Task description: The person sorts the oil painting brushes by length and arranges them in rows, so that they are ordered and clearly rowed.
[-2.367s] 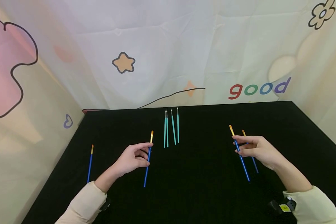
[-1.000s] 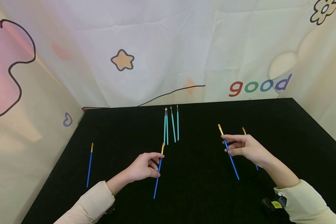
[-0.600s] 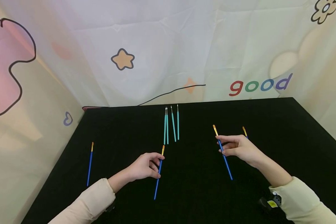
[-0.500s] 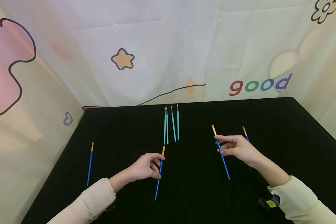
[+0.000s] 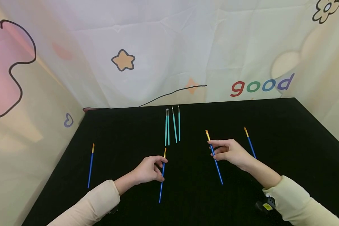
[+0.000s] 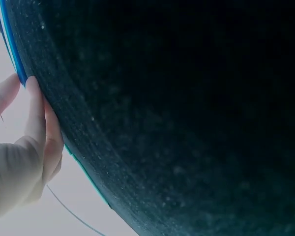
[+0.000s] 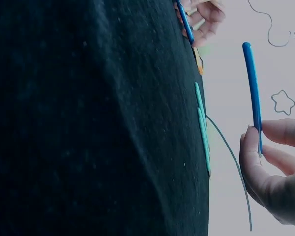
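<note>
My left hand (image 5: 149, 169) pinches a blue paintbrush (image 5: 161, 190) with a gold ferrule and orange bristles, held near the middle of the black table. To its right, my right hand (image 5: 230, 153) grips a second blue paintbrush (image 5: 218, 172) between thumb and fingers, bristles pointing away from me. In the right wrist view this brush's handle (image 7: 252, 83) stands off the black cloth. The left wrist view shows only part of the left hand's blue brush (image 6: 12, 46) at the edge. Several turquoise paintbrushes (image 5: 174, 125) lie just beyond the left hand.
One more blue paintbrush (image 5: 90, 166) lies at the left of the black table (image 5: 124, 125). Another blue brush (image 5: 250, 142) lies at the right, partly hidden behind the right forearm. A printed curtain (image 5: 158, 62) closes off the back and sides.
Both hands keep their brushes. The left hand has moved right and nearer to me, then only slightly. My right hand has moved steadily left, uncovering more of the blue brush at the right.
</note>
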A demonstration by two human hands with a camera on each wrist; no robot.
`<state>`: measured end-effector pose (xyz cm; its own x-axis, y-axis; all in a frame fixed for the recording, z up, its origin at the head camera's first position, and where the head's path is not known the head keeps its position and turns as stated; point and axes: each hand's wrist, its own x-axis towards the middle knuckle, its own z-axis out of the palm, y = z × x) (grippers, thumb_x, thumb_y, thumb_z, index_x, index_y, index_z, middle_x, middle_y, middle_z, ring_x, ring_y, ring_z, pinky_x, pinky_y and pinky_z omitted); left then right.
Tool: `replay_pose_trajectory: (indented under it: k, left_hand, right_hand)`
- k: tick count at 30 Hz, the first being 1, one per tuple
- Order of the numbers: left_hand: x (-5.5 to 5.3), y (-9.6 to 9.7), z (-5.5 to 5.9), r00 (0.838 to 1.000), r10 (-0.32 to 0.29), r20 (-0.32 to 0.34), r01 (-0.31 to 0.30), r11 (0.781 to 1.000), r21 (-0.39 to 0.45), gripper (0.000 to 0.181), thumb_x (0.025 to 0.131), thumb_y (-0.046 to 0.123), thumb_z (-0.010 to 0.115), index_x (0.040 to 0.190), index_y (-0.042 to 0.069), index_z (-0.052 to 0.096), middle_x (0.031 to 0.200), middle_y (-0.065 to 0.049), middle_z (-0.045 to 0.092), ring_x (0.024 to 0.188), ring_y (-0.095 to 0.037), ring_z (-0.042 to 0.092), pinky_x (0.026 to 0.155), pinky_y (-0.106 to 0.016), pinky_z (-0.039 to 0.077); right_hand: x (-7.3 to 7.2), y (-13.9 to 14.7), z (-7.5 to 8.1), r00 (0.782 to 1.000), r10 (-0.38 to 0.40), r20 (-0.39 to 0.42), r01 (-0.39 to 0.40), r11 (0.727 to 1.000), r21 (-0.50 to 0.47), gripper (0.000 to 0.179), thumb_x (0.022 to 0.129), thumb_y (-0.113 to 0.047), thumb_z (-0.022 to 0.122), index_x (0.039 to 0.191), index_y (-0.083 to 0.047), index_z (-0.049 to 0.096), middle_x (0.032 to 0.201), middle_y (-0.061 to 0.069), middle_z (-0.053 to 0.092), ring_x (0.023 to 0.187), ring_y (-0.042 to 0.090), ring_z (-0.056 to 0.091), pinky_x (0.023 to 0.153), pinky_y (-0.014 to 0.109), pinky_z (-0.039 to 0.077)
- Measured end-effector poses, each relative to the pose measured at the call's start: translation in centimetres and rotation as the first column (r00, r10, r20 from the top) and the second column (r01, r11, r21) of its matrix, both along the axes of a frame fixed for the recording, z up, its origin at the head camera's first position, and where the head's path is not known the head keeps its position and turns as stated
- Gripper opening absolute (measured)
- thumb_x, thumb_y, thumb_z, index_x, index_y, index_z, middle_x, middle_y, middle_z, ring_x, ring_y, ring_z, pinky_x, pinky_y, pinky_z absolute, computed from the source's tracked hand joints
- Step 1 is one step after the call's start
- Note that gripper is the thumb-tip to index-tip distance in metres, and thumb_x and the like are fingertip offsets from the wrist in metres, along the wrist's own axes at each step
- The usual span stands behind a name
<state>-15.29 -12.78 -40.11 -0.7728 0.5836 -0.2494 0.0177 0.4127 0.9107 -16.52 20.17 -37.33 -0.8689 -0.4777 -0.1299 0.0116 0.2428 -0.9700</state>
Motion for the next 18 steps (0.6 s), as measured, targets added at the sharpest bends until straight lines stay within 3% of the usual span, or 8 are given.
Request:
replay_pose_trajectory:
  k: [13, 18]
  left_hand:
    - [0.3, 0.3, -0.1, 0.996, -0.002, -0.088, -0.003, 0.998, -0.064, 0.056, 0.072, -0.006, 0.068, 0.124, -0.004, 0.046, 0.105, -0.015, 0.045, 0.070, -0.012, 0.060, 0.064, -0.028, 0.051]
    - [0.3, 0.4, -0.1, 0.997, 0.003, -0.076, -0.007, 0.998, -0.062, 0.056, 0.072, -0.006, 0.068, 0.124, -0.004, 0.046, 0.106, -0.015, 0.045, 0.069, -0.012, 0.060, 0.064, -0.027, 0.051]
  right_hand:
    - [-0.4, -2.0, 0.0, 1.000, 0.021, -0.019, -0.021, 1.000, 0.002, 0.053, 0.081, 0.008, 0.056, 0.131, 0.009, 0.039, 0.121, 0.030, 0.045, 0.100, 0.039, 0.054, 0.077, 0.031, 0.051]
    - [-0.6, -2.6, 0.2, 0.999, 0.028, -0.017, -0.028, 1.000, 0.000, 0.053, 0.081, 0.007, 0.056, 0.131, 0.008, 0.040, 0.121, 0.030, 0.045, 0.100, 0.039, 0.054, 0.077, 0.031, 0.051]
